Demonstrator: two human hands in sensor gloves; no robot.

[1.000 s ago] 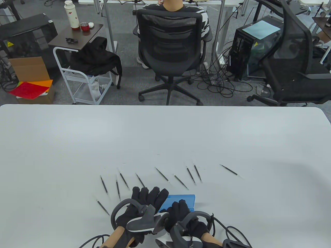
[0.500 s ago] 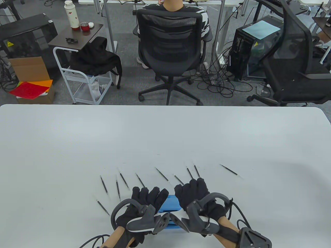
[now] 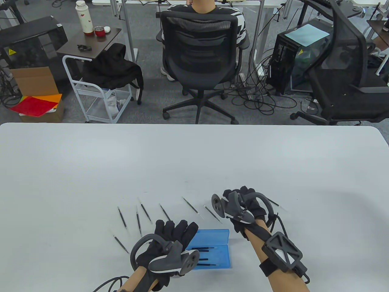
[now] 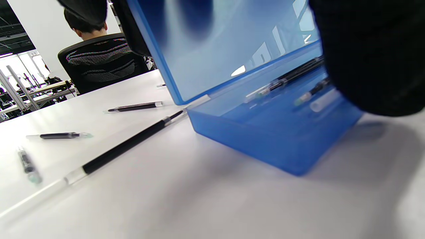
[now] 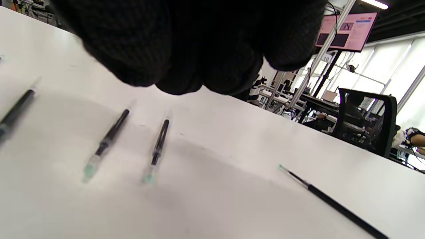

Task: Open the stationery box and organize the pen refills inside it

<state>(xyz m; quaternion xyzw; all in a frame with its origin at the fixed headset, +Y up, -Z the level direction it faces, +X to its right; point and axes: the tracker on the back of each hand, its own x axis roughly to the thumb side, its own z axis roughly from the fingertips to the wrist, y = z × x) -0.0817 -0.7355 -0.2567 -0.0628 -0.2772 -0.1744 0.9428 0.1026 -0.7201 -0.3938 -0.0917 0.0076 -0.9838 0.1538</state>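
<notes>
The blue stationery box (image 3: 217, 258) lies open near the front edge, with three refills (image 3: 206, 248) in its base. My left hand (image 3: 174, 228) holds the left end of the raised lid (image 4: 232, 49), fingers behind it and thumb in front. Two of those refills (image 4: 285, 78) show in the left wrist view. My right hand (image 3: 241, 194) hovers over two loose refills (image 5: 106, 142) beyond the box, with its fingers (image 5: 192, 66) loosely curled and nothing in them. Several more refills (image 3: 191, 206) lie scattered in a row left of that hand.
One refill (image 3: 275, 203) lies to the right, partly behind my right hand's tracker. Another (image 3: 121, 244) lies apart at the left. The white table (image 3: 194, 158) reaches far back. Beyond it a person sits in an office chair (image 3: 199, 57).
My right hand left the box and moved up and to the right, over the two refills. The box interior with three refills now shows. My left hand stayed put.
</notes>
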